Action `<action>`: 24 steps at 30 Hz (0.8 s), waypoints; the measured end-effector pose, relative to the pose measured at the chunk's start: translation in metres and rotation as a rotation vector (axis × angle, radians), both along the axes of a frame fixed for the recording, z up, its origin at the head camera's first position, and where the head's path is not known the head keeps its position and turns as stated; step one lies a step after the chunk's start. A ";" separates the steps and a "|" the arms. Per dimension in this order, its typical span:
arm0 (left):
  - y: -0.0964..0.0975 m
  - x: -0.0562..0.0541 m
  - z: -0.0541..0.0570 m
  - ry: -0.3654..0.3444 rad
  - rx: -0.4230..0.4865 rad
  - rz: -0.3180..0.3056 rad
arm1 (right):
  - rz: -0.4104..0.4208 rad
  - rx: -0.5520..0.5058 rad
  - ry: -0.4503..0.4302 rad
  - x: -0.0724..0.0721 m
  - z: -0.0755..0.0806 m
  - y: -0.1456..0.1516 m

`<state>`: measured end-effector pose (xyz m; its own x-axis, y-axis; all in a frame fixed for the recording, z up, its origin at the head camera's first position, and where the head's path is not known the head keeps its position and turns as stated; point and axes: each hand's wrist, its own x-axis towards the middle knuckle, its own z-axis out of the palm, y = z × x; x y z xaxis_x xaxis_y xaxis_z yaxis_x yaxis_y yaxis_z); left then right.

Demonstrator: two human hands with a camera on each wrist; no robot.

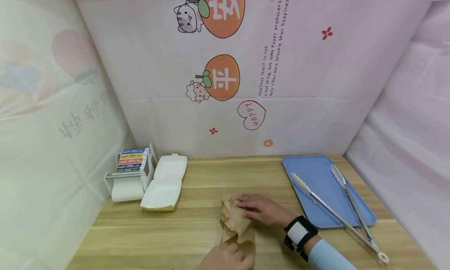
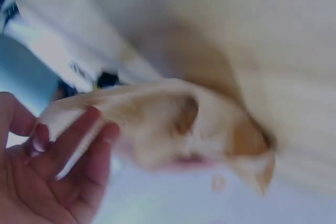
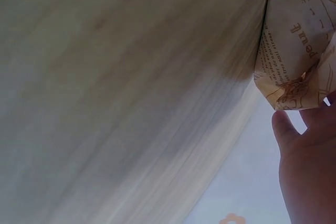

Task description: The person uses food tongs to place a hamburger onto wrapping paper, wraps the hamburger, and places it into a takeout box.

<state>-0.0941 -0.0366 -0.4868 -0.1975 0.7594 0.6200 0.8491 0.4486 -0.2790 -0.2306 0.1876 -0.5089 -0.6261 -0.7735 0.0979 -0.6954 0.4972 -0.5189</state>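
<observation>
A folded brown paper wrapping with printed lettering lies on the wood-grain table, front centre. Its near end is creased, with a loose flap standing up. My right hand rests over its far part, fingers laid across the top. In the right wrist view, the thumb of that hand touches the corner of the printed paper. At the near end, my left hand has curled fingers and pinches the paper's edge. The left wrist view is blurred and shows its fingers at one end of the paper. What the wrapping contains is hidden.
To the right, metal tongs lie across a blue tray. An open white clamshell box stands at the back left, beside a label-roll dispenser. Printed cloth hangs behind and along both sides.
</observation>
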 end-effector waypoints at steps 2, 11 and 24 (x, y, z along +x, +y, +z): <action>-0.004 -0.002 0.017 -0.120 -0.050 0.075 | -0.008 -0.003 0.005 0.000 0.000 0.001; -0.008 -0.054 0.023 -0.256 0.158 0.141 | -0.006 0.001 0.048 0.001 -0.003 0.002; -0.012 -0.119 0.007 -0.538 0.168 0.091 | -0.039 -0.085 0.027 0.003 -0.008 0.004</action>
<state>-0.2129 -0.0484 -0.4802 -0.5788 0.6237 0.5253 0.8076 0.5277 0.2633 -0.2279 0.1919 -0.5172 -0.6521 -0.7366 0.1793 -0.6904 0.4792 -0.5419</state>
